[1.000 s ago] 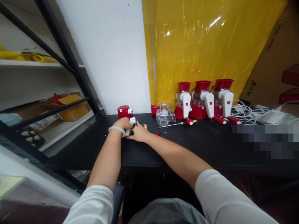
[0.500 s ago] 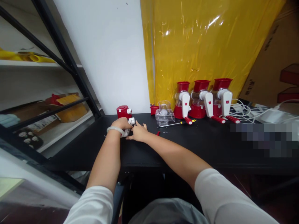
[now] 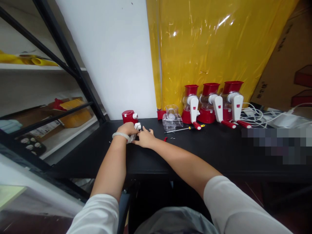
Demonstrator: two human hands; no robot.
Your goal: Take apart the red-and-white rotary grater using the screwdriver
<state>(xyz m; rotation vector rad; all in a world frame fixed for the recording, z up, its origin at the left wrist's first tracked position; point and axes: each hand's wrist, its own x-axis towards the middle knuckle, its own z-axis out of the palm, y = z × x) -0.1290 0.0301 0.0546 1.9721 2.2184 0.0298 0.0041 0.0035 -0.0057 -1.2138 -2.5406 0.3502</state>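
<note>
A white crank handle (image 3: 133, 137), mostly covered by fingers, lies low over the black tabletop between my two hands. My left hand (image 3: 127, 129), with a pale bangle at the wrist, is closed around it from the left. From the right, the thumb and forefinger of my right hand (image 3: 146, 138) meet the same handle, while other fingers stick out. Just behind them stands a red grater base (image 3: 128, 116) with a white knob. To the right are a clear plastic grater body (image 3: 172, 119), a red hopper part (image 3: 161, 114), a screwdriver (image 3: 179, 130) and a small red piece (image 3: 165, 139).
Three assembled red-and-white rotary graters (image 3: 211, 104) stand along the yellow-wrapped panel (image 3: 200, 48). White cables (image 3: 258, 113) and an adapter pile up at the right. A black-framed shelf (image 3: 73, 71) borders the table (image 3: 195, 156) on the left. Small metal bits lie near the screwdriver.
Almost nothing differs. Both hands keep their places on the white crank handle, and the view has shifted very slightly.
</note>
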